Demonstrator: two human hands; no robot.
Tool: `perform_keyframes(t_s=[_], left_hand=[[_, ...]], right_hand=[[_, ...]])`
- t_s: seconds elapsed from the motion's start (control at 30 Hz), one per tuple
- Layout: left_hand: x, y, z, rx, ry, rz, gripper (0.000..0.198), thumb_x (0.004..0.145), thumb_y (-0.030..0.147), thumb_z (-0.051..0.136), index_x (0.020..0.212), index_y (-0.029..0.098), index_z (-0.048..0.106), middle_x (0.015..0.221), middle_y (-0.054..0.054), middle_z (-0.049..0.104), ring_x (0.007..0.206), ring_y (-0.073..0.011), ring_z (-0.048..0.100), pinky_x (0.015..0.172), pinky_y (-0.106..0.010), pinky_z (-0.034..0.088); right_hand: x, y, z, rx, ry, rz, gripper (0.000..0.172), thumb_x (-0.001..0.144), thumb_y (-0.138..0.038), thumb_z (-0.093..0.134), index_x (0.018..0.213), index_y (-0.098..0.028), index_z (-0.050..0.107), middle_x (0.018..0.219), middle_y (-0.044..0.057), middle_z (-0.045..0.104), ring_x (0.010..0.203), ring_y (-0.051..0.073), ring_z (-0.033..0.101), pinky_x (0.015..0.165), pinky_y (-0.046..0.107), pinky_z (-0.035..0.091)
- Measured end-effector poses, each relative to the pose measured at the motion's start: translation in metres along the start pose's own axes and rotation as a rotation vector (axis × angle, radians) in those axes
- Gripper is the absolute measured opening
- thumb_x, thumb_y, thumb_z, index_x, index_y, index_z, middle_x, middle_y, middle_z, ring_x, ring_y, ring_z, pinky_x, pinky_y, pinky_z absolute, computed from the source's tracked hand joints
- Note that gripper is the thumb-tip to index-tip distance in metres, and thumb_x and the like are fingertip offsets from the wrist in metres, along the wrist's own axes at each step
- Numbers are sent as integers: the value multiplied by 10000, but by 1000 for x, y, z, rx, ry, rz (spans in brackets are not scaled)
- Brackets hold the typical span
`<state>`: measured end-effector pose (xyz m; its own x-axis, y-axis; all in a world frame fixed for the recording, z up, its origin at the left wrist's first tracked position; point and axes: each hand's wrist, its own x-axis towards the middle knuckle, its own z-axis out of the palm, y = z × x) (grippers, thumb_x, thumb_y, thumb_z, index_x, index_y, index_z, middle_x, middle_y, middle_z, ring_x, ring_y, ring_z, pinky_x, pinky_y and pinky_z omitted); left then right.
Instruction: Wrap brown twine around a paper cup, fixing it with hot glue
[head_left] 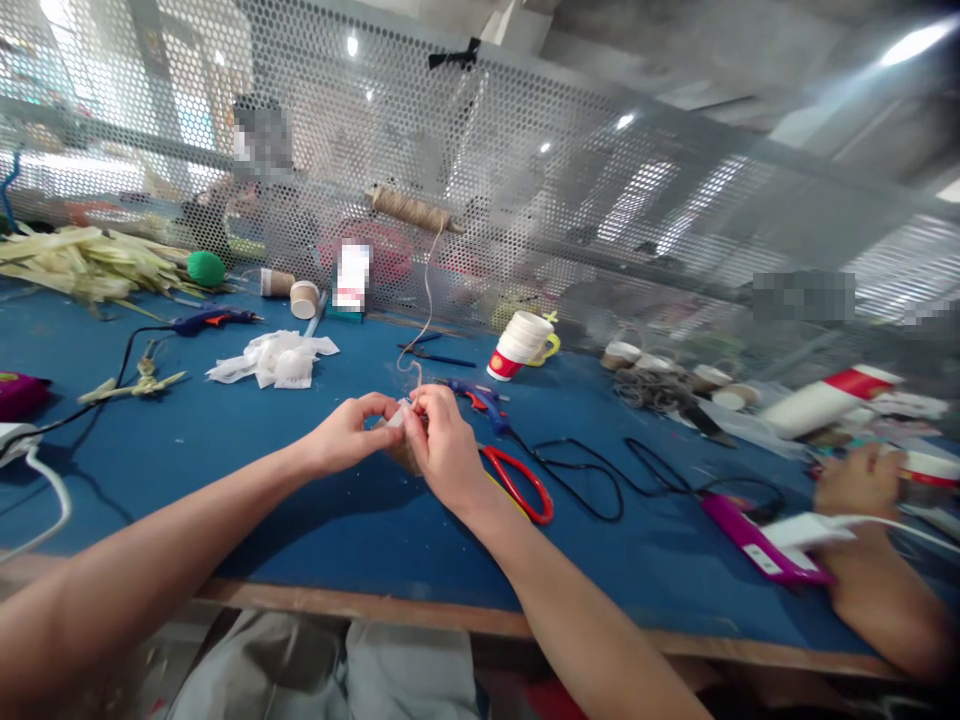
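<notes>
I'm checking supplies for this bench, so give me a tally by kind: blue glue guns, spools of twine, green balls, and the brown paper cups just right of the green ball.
Blue glue guns: 2
Spool of twine: 1
Green ball: 1
Brown paper cups: 2
Total: 6

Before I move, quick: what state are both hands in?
Left hand: closed, pinching the small white-and-brown piece.
Right hand: closed on the same piece, with twine at its fingertips.
</notes>
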<state>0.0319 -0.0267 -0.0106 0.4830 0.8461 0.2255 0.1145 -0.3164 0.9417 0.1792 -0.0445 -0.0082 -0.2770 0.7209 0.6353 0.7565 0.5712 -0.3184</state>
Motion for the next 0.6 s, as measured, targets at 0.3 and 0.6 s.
perform_keyframes(t_s=[0.3,0.6], left_hand=[[2,-6,-1,-57,-10,-42,132,681,254,518,702,124,526,732,-13,533,721,-124,480,685,-238,408],[2,-6,-2,103,-82,58,131,701,253,506,651,131,500,778,-17,503,781,-139,476,773,-266,380]], right_hand=[[-1,2,0,-66,-27,-63,85,830,-246,360,785,-196,411,927,113,496,876,190,507,718,316,442],[26,8,-8,189,-332,41,183,815,-233,394,712,-168,531,847,61,560,835,151,521,774,314,412]])
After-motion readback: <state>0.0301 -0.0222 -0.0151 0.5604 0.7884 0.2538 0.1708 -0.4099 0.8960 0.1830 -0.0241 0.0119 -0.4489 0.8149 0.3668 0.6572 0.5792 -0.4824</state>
